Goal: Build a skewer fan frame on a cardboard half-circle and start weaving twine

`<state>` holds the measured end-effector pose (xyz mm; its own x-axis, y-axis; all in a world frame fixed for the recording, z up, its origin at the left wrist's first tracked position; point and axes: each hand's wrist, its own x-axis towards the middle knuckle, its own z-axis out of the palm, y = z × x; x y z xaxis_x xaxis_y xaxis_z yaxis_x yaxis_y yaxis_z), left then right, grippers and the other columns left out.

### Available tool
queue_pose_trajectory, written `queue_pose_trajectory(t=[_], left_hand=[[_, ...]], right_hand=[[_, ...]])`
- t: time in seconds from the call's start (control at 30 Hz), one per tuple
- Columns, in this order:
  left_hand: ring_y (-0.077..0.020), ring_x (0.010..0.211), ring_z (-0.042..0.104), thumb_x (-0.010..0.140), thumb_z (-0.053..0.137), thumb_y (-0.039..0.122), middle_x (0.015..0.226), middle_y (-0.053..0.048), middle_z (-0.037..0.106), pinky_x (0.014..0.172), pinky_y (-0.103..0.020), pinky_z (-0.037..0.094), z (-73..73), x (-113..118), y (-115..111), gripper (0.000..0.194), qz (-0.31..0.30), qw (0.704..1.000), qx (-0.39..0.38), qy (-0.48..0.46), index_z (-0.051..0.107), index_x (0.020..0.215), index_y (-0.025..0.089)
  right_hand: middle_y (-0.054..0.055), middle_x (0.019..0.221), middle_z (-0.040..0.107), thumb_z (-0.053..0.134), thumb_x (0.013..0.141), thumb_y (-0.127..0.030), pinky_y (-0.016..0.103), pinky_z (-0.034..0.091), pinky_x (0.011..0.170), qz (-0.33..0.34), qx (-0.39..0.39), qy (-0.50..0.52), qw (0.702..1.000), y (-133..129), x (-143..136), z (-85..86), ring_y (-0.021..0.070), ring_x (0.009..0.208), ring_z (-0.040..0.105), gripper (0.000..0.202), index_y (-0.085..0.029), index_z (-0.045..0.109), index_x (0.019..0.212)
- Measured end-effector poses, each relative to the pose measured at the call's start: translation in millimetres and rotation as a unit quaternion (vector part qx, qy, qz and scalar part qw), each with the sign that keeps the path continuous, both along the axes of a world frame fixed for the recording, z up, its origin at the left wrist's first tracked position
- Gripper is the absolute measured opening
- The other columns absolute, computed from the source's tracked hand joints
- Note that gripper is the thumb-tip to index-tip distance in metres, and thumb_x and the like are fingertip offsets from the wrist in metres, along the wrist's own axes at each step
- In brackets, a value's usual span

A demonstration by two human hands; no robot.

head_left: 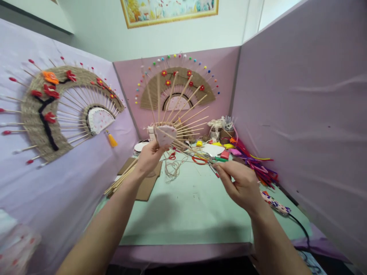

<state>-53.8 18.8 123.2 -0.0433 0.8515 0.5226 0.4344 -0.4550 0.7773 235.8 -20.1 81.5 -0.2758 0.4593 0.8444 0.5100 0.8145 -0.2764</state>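
Note:
Raised over the table, my left hand (pixel 149 156) grips the lower left edge of a small half-round fan base (pixel 166 136) covered in pale spotted cloth. Thin wooden sticks (pixel 186 113) spread up and to the right from that base. To the right, my right hand (pixel 239 183) is closed, with thumb and fingers pinched on a thin strand of twine (pixel 197 162) that runs left toward the fan. Loops of twine (pixel 172 170) lie on the table below the fan.
Cardboard pieces (pixel 146 190) and loose sticks (pixel 123 178) lie at left. Orange-handled scissors (pixel 199 160), colourful pipe cleaners (pixel 258 162) and a patterned glue gun (pixel 275 203) with a black cord are at right. Finished fans (pixel 46 110) hang on the partitions.

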Motion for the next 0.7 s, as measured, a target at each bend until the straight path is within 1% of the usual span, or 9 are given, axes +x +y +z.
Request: queue_pose_trajectory(t=[0.1,0.17,0.23,0.3,0.4,0.53,0.6,0.7], left_hand=[[-0.0217,0.087,0.067,0.080,0.068,0.050,0.096,-0.008,0.072,0.081,-0.035,0.055,7.0,4,-13,0.042,-0.045,0.999,-0.020,-0.022,0.068,0.103,0.015],[-0.0209,0.084,0.066,0.079,0.068,0.053,0.093,-0.007,0.071,0.078,-0.033,0.055,9.5,13,-18,0.043,-0.052,0.998,-0.019,-0.038,0.068,0.099,0.015],[-0.0198,0.080,0.065,0.079,0.067,0.054,0.088,-0.007,0.070,0.075,-0.032,0.054,12.0,21,-21,0.043,-0.049,0.998,-0.008,-0.038,0.067,0.097,0.015],[-0.0187,0.077,0.064,0.081,0.066,0.053,0.085,-0.006,0.070,0.074,-0.031,0.054,15.4,27,-22,0.042,-0.051,0.998,0.012,-0.031,0.067,0.097,0.015],[-0.0181,0.080,0.063,0.082,0.066,0.052,0.088,-0.005,0.069,0.078,-0.031,0.052,20.5,31,-20,0.040,-0.059,0.997,0.045,-0.033,0.067,0.101,0.016],[-0.0182,0.083,0.063,0.079,0.067,0.054,0.090,-0.005,0.069,0.079,-0.032,0.052,26.2,42,-17,0.043,-0.070,0.995,0.046,-0.055,0.067,0.101,0.017],[-0.0170,0.079,0.062,0.079,0.067,0.055,0.088,-0.004,0.068,0.077,-0.031,0.053,32.0,52,-17,0.042,-0.085,0.993,0.034,-0.069,0.066,0.099,0.018],[-0.0143,0.071,0.060,0.080,0.067,0.054,0.083,-0.002,0.065,0.069,-0.029,0.052,48.5,72,-19,0.039,-0.126,0.987,0.003,-0.098,0.064,0.097,0.019]], right_hand=[[0.003,0.066,0.063,0.050,0.095,-0.025,0.027,0.040,0.064,-0.023,0.026,-0.008,0.999,3,9,6.5,0.0139,0.061,0.055,0.022,-0.018,0.067,0.082],[0.004,0.072,0.067,0.051,0.095,-0.024,0.027,0.042,0.067,-0.019,0.031,-0.015,0.999,4,13,9.3,0.0140,0.065,0.059,0.019,-0.019,0.068,0.087],[0.004,0.076,0.070,0.052,0.094,-0.023,0.026,0.043,0.067,-0.026,0.032,-0.019,0.999,4,18,12.0,0.0144,0.068,0.063,0.018,-0.019,0.069,0.088],[0.004,0.077,0.071,0.052,0.094,-0.023,0.025,0.043,0.067,-0.046,0.037,-0.013,0.998,3,23,15.5,0.0149,0.069,0.065,0.019,-0.019,0.069,0.085],[0.005,0.076,0.071,0.053,0.094,-0.024,0.025,0.044,0.066,-0.077,0.053,-0.001,0.996,2,32,21.8,0.0154,0.068,0.066,0.020,-0.019,0.070,0.084],[0.005,0.078,0.072,0.052,0.095,-0.025,0.025,0.043,0.065,-0.091,0.063,-0.013,0.994,4,38,28.4,0.0160,0.069,0.066,0.020,-0.019,0.070,0.089],[0.005,0.080,0.073,0.051,0.096,-0.026,0.025,0.043,0.065,-0.092,0.061,-0.024,0.994,5,40,31.8,0.0158,0.070,0.066,0.021,-0.019,0.069,0.090],[0.005,0.077,0.072,0.052,0.095,-0.028,0.025,0.042,0.064,-0.114,0.076,-0.034,0.990,5,42,39.8,0.0154,0.068,0.064,0.021,-0.020,0.069,0.087]])
